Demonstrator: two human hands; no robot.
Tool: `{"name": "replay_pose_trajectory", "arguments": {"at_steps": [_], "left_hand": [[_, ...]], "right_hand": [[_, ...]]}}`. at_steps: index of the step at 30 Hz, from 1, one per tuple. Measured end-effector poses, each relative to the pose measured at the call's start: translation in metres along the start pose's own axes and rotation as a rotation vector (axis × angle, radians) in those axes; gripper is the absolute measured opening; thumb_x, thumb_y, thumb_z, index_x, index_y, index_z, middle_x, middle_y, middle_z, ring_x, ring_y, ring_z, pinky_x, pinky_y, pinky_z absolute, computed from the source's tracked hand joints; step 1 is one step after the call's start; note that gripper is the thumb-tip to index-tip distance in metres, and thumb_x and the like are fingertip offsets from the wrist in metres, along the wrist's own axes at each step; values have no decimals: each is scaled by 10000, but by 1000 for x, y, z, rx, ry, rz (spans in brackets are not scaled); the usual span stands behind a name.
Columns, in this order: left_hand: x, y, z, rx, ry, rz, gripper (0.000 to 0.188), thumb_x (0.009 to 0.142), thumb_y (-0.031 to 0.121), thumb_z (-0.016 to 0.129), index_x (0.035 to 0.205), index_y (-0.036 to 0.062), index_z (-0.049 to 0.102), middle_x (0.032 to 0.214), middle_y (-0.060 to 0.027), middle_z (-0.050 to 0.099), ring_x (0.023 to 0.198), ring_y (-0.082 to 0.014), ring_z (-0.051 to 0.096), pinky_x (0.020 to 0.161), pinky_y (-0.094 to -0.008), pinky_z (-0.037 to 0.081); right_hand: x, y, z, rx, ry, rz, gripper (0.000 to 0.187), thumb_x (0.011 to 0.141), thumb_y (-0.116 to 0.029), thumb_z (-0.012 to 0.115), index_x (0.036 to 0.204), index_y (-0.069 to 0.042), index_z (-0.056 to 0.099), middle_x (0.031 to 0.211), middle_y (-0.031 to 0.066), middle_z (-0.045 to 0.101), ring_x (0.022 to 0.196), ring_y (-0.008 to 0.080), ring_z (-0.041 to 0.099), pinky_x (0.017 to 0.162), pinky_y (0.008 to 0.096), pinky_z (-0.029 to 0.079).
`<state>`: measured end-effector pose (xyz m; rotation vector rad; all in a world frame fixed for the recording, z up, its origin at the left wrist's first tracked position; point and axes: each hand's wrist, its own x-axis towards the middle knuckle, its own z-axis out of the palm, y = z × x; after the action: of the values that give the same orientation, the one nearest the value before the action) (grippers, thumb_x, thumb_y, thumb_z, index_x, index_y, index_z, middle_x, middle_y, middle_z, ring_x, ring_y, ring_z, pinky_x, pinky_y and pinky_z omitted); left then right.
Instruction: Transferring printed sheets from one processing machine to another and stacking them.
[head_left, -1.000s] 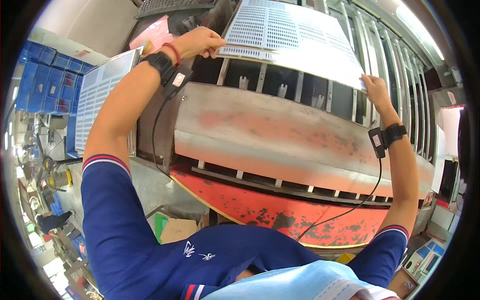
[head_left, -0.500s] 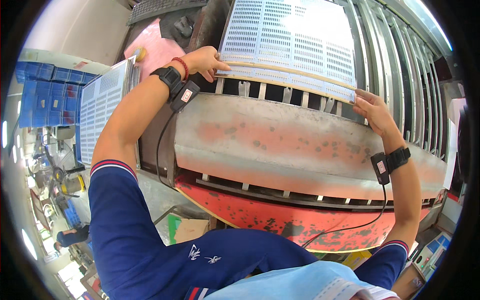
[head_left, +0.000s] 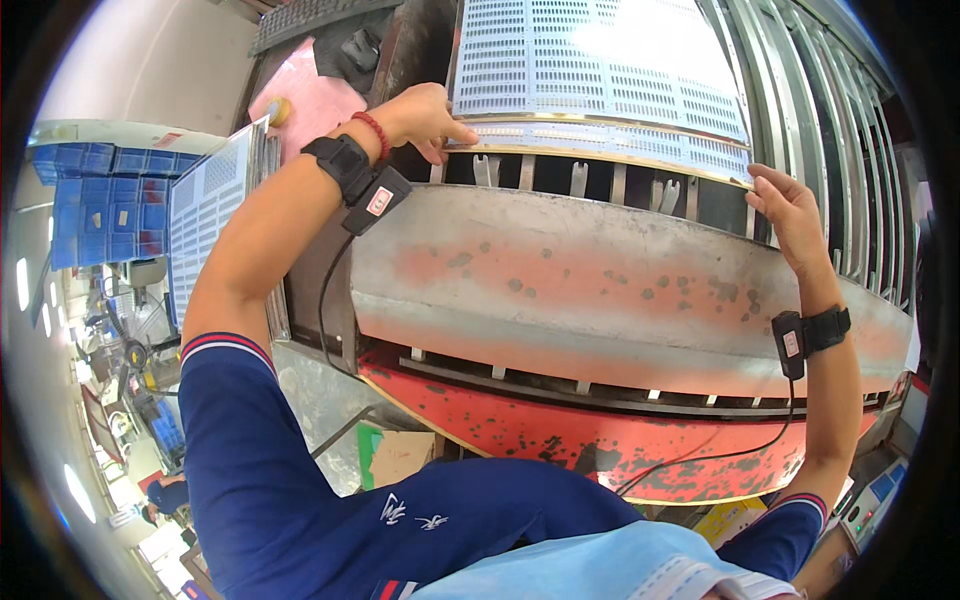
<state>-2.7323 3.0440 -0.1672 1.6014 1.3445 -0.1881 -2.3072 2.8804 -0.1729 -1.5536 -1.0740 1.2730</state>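
Observation:
A pale, slotted panel (head_left: pixel 560 70) with a gold-coloured edge lies over the metal rails of the machine. Along its near side runs a narrower perforated strip (head_left: pixel 610 139); whether this is a second panel underneath, I cannot tell. My left hand (head_left: pixel 418 117) is at the near left corner, closed with thumb and fingers at the edge. At the near right corner, my right hand (head_left: pixel 790 212) pinches the edge between thumb and fingers. Both wrists carry black straps with small cabled boxes.
A worn metal cover (head_left: pixel 600 265) spans the machine's front, above a chipped red panel (head_left: pixel 520 420). Upright slotted panels (head_left: pixel 212 215) stand at left, near blue crates (head_left: pixel 110 205). Pink sheet (head_left: pixel 312 85) and tape roll (head_left: pixel 277 110) lie far left. Metal rails (head_left: pixel 800 130) extend right.
Both hands have shifted to the right in view, the right one more, and the panel's near edge now slopes less. The view itself has also shifted slightly.

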Motion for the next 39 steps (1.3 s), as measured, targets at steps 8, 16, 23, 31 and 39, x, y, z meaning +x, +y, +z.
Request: {"name": "replay_pose_trajectory", "arguments": {"at_steps": [8,16,23,31,39], "left_hand": [[8,11,10,179,24,-62,424,722,199,702,932,-144,566,733,-202,615,573,-230,644,484,-286,552],[6,16,9,240,30,-121,412,733,249,694,918,-105,593,693,-175,621,566,-207,647,457,-267,532],[4,14,9,222,11,-172,390,758,294,674,808,-87,610,649,-146,623,539,-191,640,439,-257,511],[0,12,11,159,-84,-183,417,768,258,673,911,-121,576,684,-186,617,528,-208,632,434,-264,518],[-7,8,12,130,-6,-165,424,760,232,678,936,-137,565,663,-201,605,525,-216,629,445,-290,539]], "right_hand": [[-6,8,-3,-245,-42,16,388,837,-224,592,1072,83,561,986,119,602,866,127,562,773,247,461],[-7,12,-4,-210,-41,-8,384,846,-244,582,1054,78,572,1063,137,576,906,147,565,764,265,477],[-8,10,-6,-196,-47,12,354,847,-238,573,1017,72,595,1140,164,537,935,156,556,747,269,485],[-9,9,-8,-115,-32,24,321,833,-238,586,970,50,624,1182,178,521,925,150,560,707,252,486],[-10,9,-7,-131,-46,29,318,831,-241,590,942,55,629,1182,182,520,910,139,564,698,240,488]]}}
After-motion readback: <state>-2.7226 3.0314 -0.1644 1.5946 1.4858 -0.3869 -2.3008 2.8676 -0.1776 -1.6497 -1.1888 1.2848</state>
